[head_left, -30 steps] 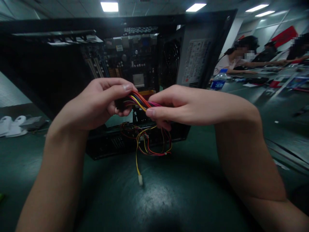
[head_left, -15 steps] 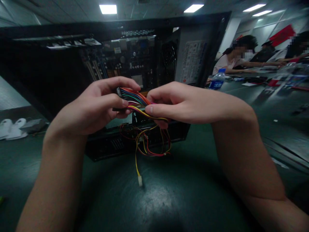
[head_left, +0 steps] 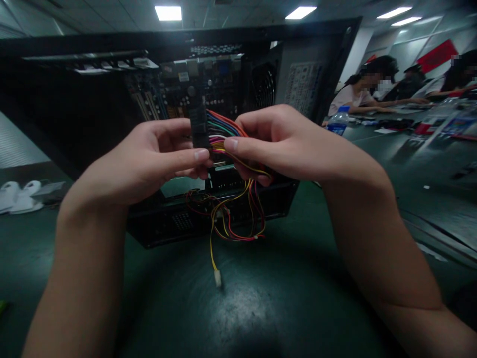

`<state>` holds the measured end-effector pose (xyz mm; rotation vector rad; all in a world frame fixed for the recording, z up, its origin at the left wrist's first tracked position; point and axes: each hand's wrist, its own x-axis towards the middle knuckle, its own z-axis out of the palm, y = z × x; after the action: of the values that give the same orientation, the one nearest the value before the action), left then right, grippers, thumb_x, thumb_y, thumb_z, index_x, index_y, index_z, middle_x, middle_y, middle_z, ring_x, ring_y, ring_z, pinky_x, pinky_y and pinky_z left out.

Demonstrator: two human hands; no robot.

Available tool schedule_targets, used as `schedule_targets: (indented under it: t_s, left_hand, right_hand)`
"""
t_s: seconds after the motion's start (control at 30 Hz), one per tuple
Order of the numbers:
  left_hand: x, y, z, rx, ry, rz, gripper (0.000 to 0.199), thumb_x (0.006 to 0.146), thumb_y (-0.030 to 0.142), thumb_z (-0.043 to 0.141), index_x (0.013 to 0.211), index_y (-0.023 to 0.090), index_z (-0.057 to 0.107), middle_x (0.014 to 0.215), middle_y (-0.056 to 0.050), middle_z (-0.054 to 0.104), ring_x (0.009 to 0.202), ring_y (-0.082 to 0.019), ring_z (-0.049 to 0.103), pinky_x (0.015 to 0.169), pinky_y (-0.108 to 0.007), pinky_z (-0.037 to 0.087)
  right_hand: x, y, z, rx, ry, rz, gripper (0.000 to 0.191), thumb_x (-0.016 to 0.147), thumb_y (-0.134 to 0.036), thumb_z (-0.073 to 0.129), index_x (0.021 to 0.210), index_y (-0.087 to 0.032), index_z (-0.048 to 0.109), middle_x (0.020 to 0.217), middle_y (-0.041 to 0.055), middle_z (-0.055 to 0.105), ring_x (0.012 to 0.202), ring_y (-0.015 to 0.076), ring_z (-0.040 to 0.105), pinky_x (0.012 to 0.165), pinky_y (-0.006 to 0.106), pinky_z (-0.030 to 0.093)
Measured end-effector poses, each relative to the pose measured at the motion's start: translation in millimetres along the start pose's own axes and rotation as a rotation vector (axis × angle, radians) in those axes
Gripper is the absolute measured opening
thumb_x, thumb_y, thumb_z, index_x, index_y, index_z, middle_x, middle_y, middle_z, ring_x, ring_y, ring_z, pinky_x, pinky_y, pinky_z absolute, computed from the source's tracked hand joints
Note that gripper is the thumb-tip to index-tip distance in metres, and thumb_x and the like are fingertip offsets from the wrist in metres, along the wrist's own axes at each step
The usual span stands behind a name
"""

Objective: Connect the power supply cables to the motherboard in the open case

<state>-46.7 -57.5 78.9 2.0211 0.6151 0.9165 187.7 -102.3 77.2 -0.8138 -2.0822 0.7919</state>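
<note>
My left hand [head_left: 156, 154] pinches the lower end of a long black power connector [head_left: 199, 122], which stands upright in front of the computer case. Out of the connector's right side runs a bundle of coloured wires [head_left: 227, 127]. Around that bundle my right hand [head_left: 276, 141] is closed, thumb in front, fingers partly hidden behind. Behind both hands the open computer case [head_left: 208, 35] shows its motherboard [head_left: 219, 82], a fan [head_left: 264, 87] and a power supply [head_left: 303, 84] with a label. Below, thinner cables [head_left: 238, 238] hang down, one ending in a white plug [head_left: 217, 278].
A dark green table [head_left: 298, 298] spreads under the case. White objects [head_left: 20, 196] lie at the left. A water bottle with a blue cap [head_left: 339, 121] stands at the right, near black straps [head_left: 439, 233]. Other people [head_left: 367, 89] sit further back.
The connector has turned upright, so its long black body now shows above my left thumb. My right hand has risen slightly with the wires, and my left fingers have shifted along the connector.
</note>
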Motion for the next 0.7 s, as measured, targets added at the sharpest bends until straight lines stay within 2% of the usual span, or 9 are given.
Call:
schedule_targets:
  t_s: [0.13, 0.27, 0.43, 0.57, 0.7]
  left_hand:
    - [-1, -4, -3.9, 0.073, 0.037, -0.023, 0.018, 0.079, 0.024, 0.082, 0.097, 0.022, 0.081, 0.084, -0.004, 0.078, 0.073, -0.018, 0.074, 0.059, -0.021, 0.06]
    - [-2, -1, 4.1, 0.036, 0.123, -0.068, 0.028, 0.073, 0.018, 0.086, 0.1, 0.024, 0.08, 0.089, -0.004, 0.079, 0.086, -0.024, 0.077, 0.068, -0.025, 0.064]
    - [0, 2, 20.4, -0.075, 0.214, -0.081, 0.045, 0.07, 0.011, 0.088, 0.113, 0.019, 0.076, 0.087, -0.003, 0.079, 0.092, -0.027, 0.077, 0.08, -0.03, 0.065]
    - [0, 3, 26.5, -0.079, 0.287, -0.043, 0.046, 0.074, 0.011, 0.086, 0.118, 0.016, 0.074, 0.088, -0.002, 0.079, 0.093, -0.026, 0.076, 0.084, -0.032, 0.064]
    - [0, 4, 25.9, -0.078, 0.317, 0.0, 0.046, 0.076, 0.008, 0.083, 0.12, 0.015, 0.073, 0.087, -0.001, 0.079, 0.093, -0.025, 0.076, 0.084, -0.028, 0.062]
  right_hand:
    - [2, 0, 1, -0.028, -0.052, -0.001, 0.032, 0.099, -0.044, 0.064, 0.087, -0.015, 0.062, 0.065, -0.0038, 0.057, 0.054, 0.0061, 0.05, 0.045, 0.017, 0.034]
    - [6, 5, 2, -0.042, -0.064, -0.007, 0.029, 0.1, -0.043, 0.063, 0.094, -0.014, 0.064, 0.071, -0.0015, 0.061, 0.061, 0.0094, 0.053, 0.05, 0.02, 0.038]
    - [14, 18, 0, -0.035, 0.01, -0.055, 0.032, 0.097, -0.045, 0.066, 0.092, -0.014, 0.065, 0.076, 0.0007, 0.064, 0.068, 0.0114, 0.057, 0.056, 0.021, 0.044]
    - [15, 20, -1, -0.01, 0.082, -0.043, 0.037, 0.097, -0.05, 0.065, 0.084, -0.016, 0.061, 0.07, -0.0007, 0.062, 0.061, 0.011, 0.058, 0.053, 0.02, 0.044]
    - [13, 17, 1, 0.041, 0.115, -0.045, 0.04, 0.098, -0.055, 0.061, 0.084, -0.017, 0.059, 0.071, -0.0006, 0.063, 0.061, 0.0117, 0.061, 0.054, 0.021, 0.047]
